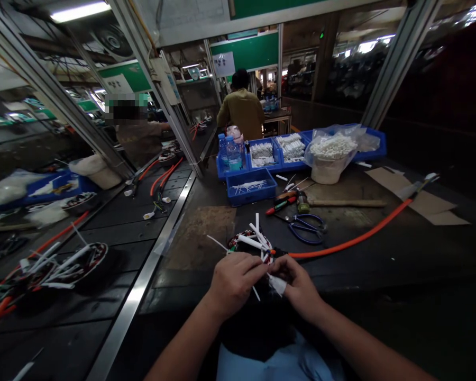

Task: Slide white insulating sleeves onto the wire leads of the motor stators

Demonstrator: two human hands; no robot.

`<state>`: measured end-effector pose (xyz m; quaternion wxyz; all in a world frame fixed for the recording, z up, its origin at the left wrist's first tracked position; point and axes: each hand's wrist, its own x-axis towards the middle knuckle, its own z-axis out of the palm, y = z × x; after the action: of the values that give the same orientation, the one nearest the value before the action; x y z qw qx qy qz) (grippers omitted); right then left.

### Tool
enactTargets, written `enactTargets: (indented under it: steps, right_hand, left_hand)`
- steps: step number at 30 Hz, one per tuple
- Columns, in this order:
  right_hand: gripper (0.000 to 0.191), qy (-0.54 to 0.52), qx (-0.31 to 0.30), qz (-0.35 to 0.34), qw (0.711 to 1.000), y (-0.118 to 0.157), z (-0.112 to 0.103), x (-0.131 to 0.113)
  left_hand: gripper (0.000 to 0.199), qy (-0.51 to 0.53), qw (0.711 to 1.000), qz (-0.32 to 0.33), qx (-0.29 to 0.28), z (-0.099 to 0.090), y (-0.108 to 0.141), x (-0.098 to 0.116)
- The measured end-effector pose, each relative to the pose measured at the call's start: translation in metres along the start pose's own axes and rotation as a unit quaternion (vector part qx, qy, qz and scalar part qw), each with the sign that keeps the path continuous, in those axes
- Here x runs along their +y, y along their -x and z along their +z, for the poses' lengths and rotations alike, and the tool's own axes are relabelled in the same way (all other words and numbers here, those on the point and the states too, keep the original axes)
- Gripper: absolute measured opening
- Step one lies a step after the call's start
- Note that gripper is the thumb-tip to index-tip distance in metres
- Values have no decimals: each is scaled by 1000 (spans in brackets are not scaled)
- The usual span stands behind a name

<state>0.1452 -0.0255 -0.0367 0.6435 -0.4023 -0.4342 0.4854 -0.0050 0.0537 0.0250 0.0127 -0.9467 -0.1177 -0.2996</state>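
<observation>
A round wound part [244,239] with white sleeves [252,242] sticking out lies at the bench's near edge. An orange cable [353,242] runs from it to the right and ends on some cardboard. Over the near side of the part is my left hand [236,280], its fingers bent and pressed together at the wires. My right hand [297,286] meets it there with curled fingers, a white piece [277,286] hanging beneath them. What the fingertips pinch is too small and hidden to name.
Blue scissors [307,228], a wooden-handled tool [345,203] and a small blue tray [250,186] lie beyond my hands. Behind stand blue bins [280,166] and a bagged tub [327,164]. At left, a conveyor [130,254] carries similar parts. Two people work farther off.
</observation>
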Motion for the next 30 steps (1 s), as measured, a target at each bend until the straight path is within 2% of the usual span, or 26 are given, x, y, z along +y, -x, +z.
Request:
enactTargets:
  steps: [2,4,8,10,13,16,20,23,27,30]
  right_hand:
    - [24,-18,-14,5,1000,1,-1,1]
    - [24,-27,-25,6,999,2,-2,1]
    - [22,6,-10,-6,1000,0,-2,0]
    - [22,32,11,-9,999,-2,-2,0]
    - [23,63,35,-13,997,-2,-2,-1]
    - [24,71,31,-12,997,0,-4,-1]
    - [25,72,1,-6,997,3,-6,-3]
    - [22,86,-2,-17,996,5,-6,-5]
    - [22,92,5,-13,996,5,-5,-7]
    - [25,96,15,-5,995,4,-5,-7]
  left_hand:
    - [21,2,999,-30,17,-1,0,-3]
    - [21,3,999,-34,23,-1,0,-5]
    - [21,26,999,32,-19,1,-1,-4]
    - [23,52,997,38,-40,3,0,0]
    - [26,119,991,-28,-51,6,3,6]
    - [20,177,979,-96,-24,9,5,9]
    - [17,206,972,-116,-14,13,7,6]
    - [16,194,974,-114,-8,14,9,2]
    - [20,104,988,-118,12,15,10,1]
    - [23,63,993,-95,1,15,9,5]
